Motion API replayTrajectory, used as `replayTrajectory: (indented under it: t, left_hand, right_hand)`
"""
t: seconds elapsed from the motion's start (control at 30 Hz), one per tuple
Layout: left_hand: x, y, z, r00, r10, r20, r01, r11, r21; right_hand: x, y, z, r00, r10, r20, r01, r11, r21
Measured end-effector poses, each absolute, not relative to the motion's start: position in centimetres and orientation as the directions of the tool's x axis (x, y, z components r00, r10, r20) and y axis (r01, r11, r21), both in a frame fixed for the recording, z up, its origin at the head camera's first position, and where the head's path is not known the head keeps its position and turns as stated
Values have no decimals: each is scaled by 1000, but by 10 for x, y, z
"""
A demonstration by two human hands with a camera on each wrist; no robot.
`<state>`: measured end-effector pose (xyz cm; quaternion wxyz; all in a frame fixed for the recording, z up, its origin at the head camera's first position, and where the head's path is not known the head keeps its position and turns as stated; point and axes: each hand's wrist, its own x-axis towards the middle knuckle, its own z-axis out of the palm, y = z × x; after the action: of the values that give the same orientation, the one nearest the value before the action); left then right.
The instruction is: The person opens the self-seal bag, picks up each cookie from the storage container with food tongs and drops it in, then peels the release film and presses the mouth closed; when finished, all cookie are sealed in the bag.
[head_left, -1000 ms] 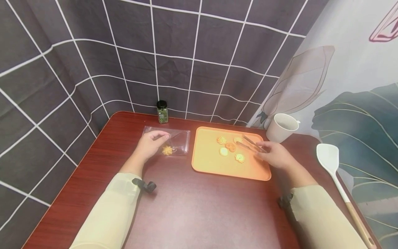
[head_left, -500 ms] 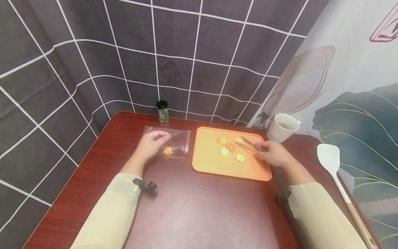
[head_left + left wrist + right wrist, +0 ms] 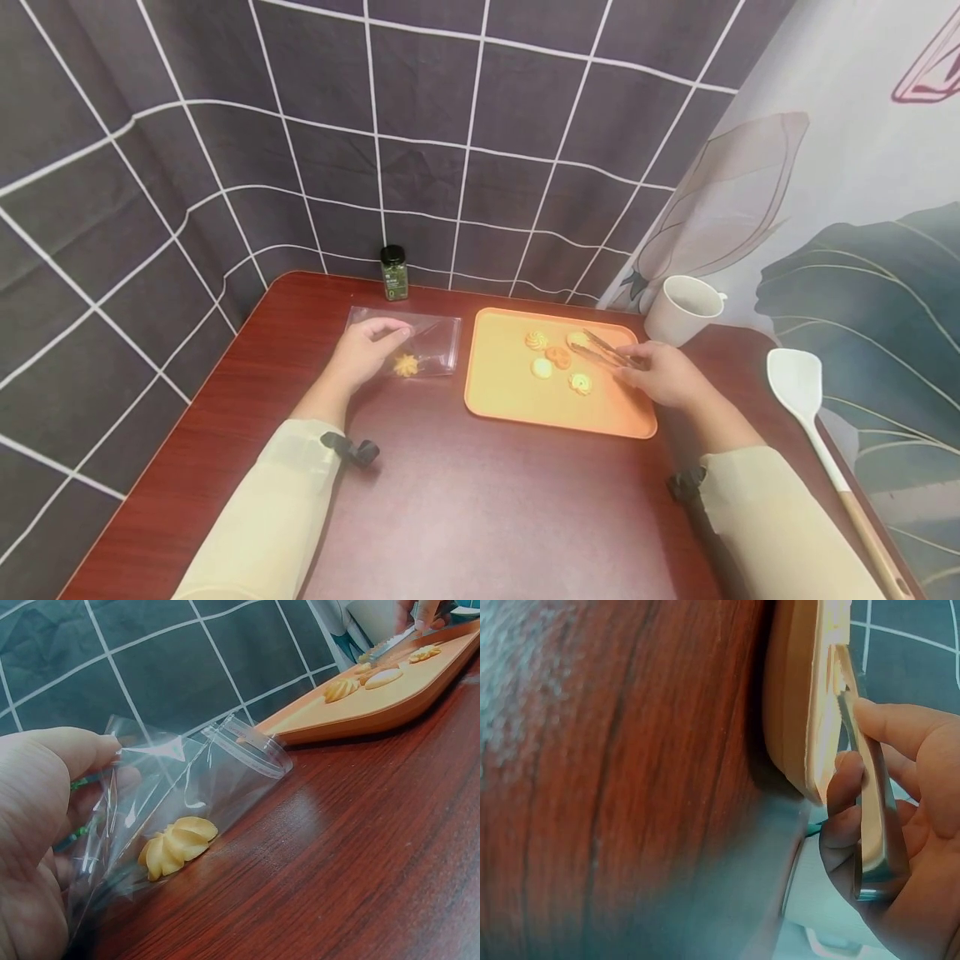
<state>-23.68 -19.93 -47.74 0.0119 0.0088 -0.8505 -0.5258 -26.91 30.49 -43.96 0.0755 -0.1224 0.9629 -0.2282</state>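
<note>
My left hand [image 3: 363, 350] pinches the upper part of a clear zip bag [image 3: 441, 342] between thumb and fingers. Inside the bag lies one ridged, star-shaped cookie [image 3: 178, 847], and the zip end faces the tray. My right hand [image 3: 660, 373] grips metal tongs [image 3: 874, 802], thumb on one arm and fingers curled round the other. Over the orange tray [image 3: 510, 396], the tong tips straddle a round cookie [image 3: 577, 339] at the back right. Around it on the tray lie a swirl cookie [image 3: 536, 340], a pretzel-shaped cookie [image 3: 558, 357], a pale round cookie [image 3: 542, 368] and a flower-shaped cookie [image 3: 580, 383].
Behind the bag stands a green seasoning jar [image 3: 393, 273] with a black lid. A white mug [image 3: 682, 312] is just beyond my right hand. Along the right edge lies a white spatula [image 3: 797, 383] with a wooden handle. A dark checked curtain [image 3: 420, 167] hangs behind the table.
The tong tips have shifted slightly and come closer together at the back right cookie. My left hand keeps its pinch on the bag in the same place.
</note>
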Motion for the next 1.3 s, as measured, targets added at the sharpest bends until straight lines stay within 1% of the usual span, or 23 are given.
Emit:
replayTrajectory:
  t: [0.1, 0.27, 0.43, 0.57, 0.77, 0.87, 1.07, 1.3]
  left_hand:
    - [-237, -198, -477, -1000, -26, 12, 0, 445, 896]
    - [-239, -197, -478, -1000, -23, 15, 3, 444, 896]
    - [-240, -198, -478, -1000, -20, 10, 0, 455, 891]
    - [-240, -198, -479, -1000, -21, -2, -11, 464, 886]
    - [-240, -198, -481, -1000, -18, 6, -3, 471, 882]
    - [-239, -199, -482, -1000, -16, 22, 12, 475, 880]
    - [-236, -200, -483, -999, -11, 32, 22, 485, 874]
    - [-235, -199, -482, -1000, -15, 28, 17, 479, 878]
  right_hand:
    - [-267, 305, -436, -958, -276, -75, -210, 856, -473]
    - [-263, 298, -431, -955, -297, -15, -250, 829, -501]
    - [-257, 281, -432, -950, -310, 28, -277, 802, -528]
    - [-251, 263, -431, -935, -351, 55, -323, 778, -538]
    - [-245, 235, -430, -905, -422, 58, -368, 707, -604]
    - [-243, 222, -430, -900, -433, 55, -373, 697, -612]
    - [-240, 201, -429, -891, -449, 65, -388, 680, -622]
    - [-244, 183, -424, -870, -489, 68, -431, 686, -586]
